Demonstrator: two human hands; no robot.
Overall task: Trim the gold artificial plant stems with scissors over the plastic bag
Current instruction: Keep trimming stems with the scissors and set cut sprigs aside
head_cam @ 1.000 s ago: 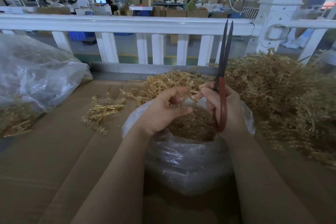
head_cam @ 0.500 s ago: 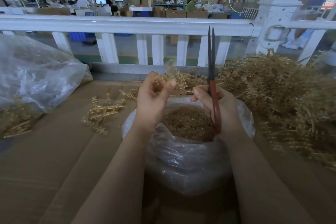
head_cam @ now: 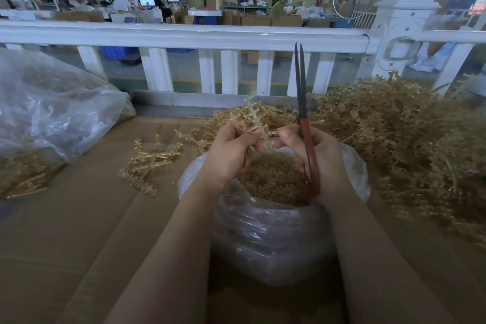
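You are working on a cardboard-covered table (head_cam: 79,231) behind a white railing (head_cam: 184,34). The big heap of gold stems (head_cam: 407,139) fills your right side, and a large clear bag (head_cam: 52,113) with more gold pieces lies at your far left. The plastic bag (head_cam: 268,239) sits right in front of you, its mouth open and gold trimmings inside. A small loose bunch (head_cam: 150,163) lies on the cardboard just left of it. Your 2 hands are above the bag's mouth: your left hand (head_cam: 231,150) pinches a gold sprig (head_cam: 252,118) that sticks upward, and your right hand (head_cam: 318,158) grips the red-handled scissors (head_cam: 302,118), blades pointing up and nearly together, just beside the sprig.
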